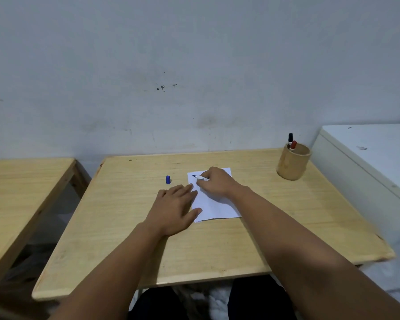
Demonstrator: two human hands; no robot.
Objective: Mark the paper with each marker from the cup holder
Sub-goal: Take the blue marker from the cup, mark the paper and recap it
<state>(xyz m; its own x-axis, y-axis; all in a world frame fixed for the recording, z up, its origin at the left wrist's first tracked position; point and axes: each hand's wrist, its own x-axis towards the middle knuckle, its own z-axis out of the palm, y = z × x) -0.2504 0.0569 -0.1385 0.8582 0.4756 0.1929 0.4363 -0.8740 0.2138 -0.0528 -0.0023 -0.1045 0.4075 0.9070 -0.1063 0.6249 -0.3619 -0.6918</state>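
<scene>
The right hand (214,182) is closed around the blue marker (201,178), whose tip touches the paper (215,205) near its far left corner. The left hand (174,207) is laid flat, fingers spread, on the paper's left edge. The blue cap (168,179) lies just left of the paper. At the table's (125,227) far right corner, a black marker (290,137) and a red marker (293,145) are held upright in the cup holder (292,163).

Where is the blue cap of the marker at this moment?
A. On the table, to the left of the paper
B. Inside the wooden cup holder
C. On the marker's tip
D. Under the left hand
A: the blue cap stands alone on the table, left of the paper, while the right hand holds the uncapped marker.
</scene>
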